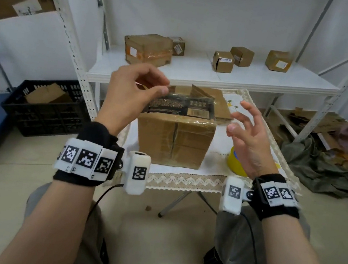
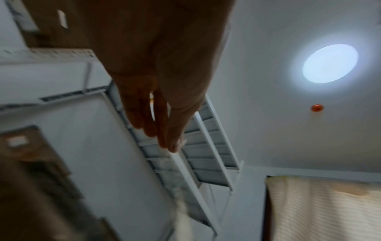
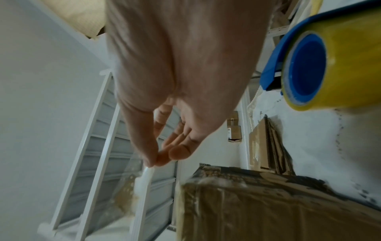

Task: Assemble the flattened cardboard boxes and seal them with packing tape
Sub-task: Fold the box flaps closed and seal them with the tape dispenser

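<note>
A brown cardboard box (image 1: 174,140) with a dark printed top stands upright on the small cloth-covered table (image 1: 184,179); clear tape runs over its front seam. My left hand (image 1: 163,87) is raised above the box's top left corner, thumb and forefinger pinching a strip of clear tape (image 1: 155,98) that leads down toward the box top. The left wrist view shows that tape strip (image 2: 182,210) trailing from the left hand (image 2: 164,143). My right hand (image 1: 238,117) hovers at the box's top right with fingers spread, holding nothing. A yellow tape roll in a blue dispenser (image 1: 234,161) lies under my right wrist.
Flattened cardboard (image 1: 212,99) lies behind the box. The white shelf (image 1: 197,77) beyond carries several taped boxes. A black crate (image 1: 47,105) with cardboard sits on the floor to the left. Cardboard scraps and a green cloth (image 1: 318,162) are piled to the right.
</note>
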Action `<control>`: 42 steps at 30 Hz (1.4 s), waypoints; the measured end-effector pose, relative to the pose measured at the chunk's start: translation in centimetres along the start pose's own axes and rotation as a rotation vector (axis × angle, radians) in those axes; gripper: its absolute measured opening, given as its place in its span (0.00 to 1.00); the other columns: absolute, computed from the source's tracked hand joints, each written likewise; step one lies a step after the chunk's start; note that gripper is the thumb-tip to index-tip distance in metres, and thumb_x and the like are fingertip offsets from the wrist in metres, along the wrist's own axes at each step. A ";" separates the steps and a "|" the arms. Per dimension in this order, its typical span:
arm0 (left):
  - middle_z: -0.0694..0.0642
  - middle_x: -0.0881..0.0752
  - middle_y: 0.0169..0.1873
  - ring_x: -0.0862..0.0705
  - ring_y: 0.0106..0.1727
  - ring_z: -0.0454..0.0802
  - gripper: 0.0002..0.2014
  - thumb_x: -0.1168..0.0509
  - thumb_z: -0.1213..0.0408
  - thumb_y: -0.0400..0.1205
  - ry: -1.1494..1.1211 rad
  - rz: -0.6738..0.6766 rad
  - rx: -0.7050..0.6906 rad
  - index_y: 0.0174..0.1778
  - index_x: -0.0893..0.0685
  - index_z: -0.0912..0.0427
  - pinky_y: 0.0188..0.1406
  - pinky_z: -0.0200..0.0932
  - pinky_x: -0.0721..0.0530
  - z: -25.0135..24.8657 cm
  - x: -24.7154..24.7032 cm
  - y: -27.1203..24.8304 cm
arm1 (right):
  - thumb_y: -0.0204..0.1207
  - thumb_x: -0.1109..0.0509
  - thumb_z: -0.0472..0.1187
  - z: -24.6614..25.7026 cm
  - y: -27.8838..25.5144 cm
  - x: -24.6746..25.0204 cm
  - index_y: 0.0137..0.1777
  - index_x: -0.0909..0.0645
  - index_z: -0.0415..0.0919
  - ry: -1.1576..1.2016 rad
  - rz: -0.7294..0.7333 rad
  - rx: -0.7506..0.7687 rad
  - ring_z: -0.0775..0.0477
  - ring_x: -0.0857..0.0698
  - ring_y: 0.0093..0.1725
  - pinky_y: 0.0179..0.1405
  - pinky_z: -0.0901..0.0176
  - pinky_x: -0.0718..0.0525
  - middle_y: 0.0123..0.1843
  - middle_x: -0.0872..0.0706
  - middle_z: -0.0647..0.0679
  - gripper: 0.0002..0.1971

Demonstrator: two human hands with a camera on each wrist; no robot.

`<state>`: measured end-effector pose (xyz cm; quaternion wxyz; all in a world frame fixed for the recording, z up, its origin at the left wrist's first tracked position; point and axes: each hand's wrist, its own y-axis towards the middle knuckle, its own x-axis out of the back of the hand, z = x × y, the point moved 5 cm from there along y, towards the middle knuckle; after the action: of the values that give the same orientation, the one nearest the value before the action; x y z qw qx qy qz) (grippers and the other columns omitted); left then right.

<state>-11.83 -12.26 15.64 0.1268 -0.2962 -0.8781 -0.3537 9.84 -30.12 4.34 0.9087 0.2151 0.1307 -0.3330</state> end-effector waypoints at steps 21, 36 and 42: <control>0.56 0.10 0.45 0.13 0.43 0.46 0.18 0.20 0.72 0.75 -0.227 -0.137 0.111 0.59 0.14 0.55 0.49 0.39 0.14 8.5 0.3 -4.2 | 0.76 0.26 0.21 -0.2 -0.7 -3.4 0.75 0.26 0.44 -0.384 0.008 0.185 0.47 0.15 0.48 0.56 0.50 0.17 0.44 0.15 0.46 0.31; 0.54 0.11 0.42 0.12 0.44 0.45 0.31 0.20 0.75 0.74 -0.251 -0.184 0.122 0.71 0.20 0.52 0.49 0.35 0.14 10.4 -0.6 -4.9 | 0.75 0.23 0.24 -0.5 -1.5 -3.7 0.76 0.27 0.44 -0.563 -0.086 0.306 0.44 0.13 0.47 0.56 0.52 0.14 0.45 0.12 0.42 0.33; 0.50 0.10 0.39 0.11 0.46 0.45 0.29 0.21 0.73 0.75 -0.200 -0.196 0.097 0.68 0.21 0.49 0.54 0.39 0.14 10.5 -0.8 -5.0 | 0.75 0.23 0.24 -0.7 -1.8 -3.5 0.78 0.29 0.41 -0.607 -0.090 0.339 0.41 0.14 0.46 0.50 0.53 0.19 0.43 0.12 0.43 0.33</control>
<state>-14.35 -8.18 5.07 0.0174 -0.2362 -0.9272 -0.2901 5.96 -29.14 4.49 0.8419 0.2480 -0.1932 -0.4386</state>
